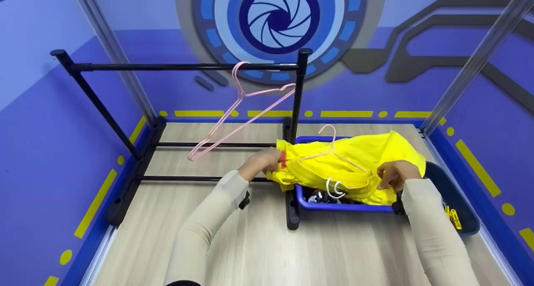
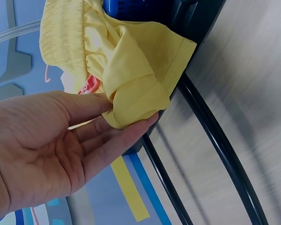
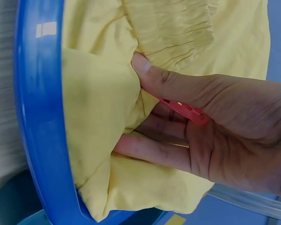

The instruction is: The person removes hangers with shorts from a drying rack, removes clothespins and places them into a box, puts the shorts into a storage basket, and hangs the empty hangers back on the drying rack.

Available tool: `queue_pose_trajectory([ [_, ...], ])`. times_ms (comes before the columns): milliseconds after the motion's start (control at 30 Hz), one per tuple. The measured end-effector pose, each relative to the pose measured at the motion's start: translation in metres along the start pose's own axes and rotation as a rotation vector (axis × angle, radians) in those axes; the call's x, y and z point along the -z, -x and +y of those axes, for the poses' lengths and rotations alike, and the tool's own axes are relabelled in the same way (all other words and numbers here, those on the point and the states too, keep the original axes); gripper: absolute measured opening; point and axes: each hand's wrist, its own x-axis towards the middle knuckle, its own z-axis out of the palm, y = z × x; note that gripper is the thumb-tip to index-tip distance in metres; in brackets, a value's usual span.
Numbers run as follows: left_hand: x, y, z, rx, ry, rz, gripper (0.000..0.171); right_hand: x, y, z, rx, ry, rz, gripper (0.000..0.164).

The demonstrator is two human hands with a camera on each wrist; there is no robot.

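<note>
Yellow shorts point(image 1: 358, 152) with a gathered elastic waistband point(image 2: 65, 40) lie spread over a blue basket point(image 1: 350, 207). A pink hanger point(image 1: 333, 146) rests on top of them, its hook pointing away. My left hand point(image 1: 267, 159) pinches a lower corner of the cloth between thumb and fingers, beside a red clothespin point(image 1: 283, 159) at the shorts' left edge. On the other side my right hand point(image 1: 398, 173) pinches the cloth by the waistband. A second red clothespin point(image 3: 189, 111) lies between its thumb and fingers; the tip is hidden.
A black clothes rack point(image 1: 187, 67) stands at left, pink hangers point(image 1: 225, 119) hanging from its top bar. White hooks point(image 1: 334, 189) and dark items show at the basket's front. A dark bin point(image 1: 469, 219) at right holds yellow clothespins point(image 1: 453, 218). Walls border the wooden surface.
</note>
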Motion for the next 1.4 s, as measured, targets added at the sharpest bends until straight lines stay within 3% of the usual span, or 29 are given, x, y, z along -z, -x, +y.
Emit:
queue_pose_trajectory([
  [167,-0.002,0.0,0.003,-0.002,-0.018,-0.03,0.005,-0.003,0.0,0.002,0.015,0.067,0.0,0.036],
  [433,-0.005,-0.002,0.004,0.009,0.056,-0.115,0.011,-0.002,0.003,0.004,0.078,0.091,0.012,0.036],
  [733,-0.012,0.002,0.0,0.001,0.168,-0.087,0.016,0.019,0.021,0.001,0.056,0.068,-0.029,0.067],
  [833,-0.016,0.001,-0.001,0.022,0.14,-0.075,0.02,0.032,0.028,0.004,0.084,0.031,-0.058,0.072],
  [1000,-0.022,-0.003,0.0,0.038,0.06,-0.053,0.017,0.046,0.032,0.022,0.249,-0.048,-0.07,0.072],
  [1233,-0.028,-0.003,0.001,0.034,-0.024,0.036,0.014,0.045,0.029,0.052,0.421,-0.377,-0.066,0.046],
  [1300,-0.029,-0.001,0.0,0.042,-0.031,0.058,0.014,0.043,0.027,0.055,0.443,-0.411,-0.047,0.049],
  [1400,-0.029,0.001,-0.001,0.047,-0.048,0.096,0.014,0.04,0.025,0.054,0.457,-0.373,0.031,0.058],
])
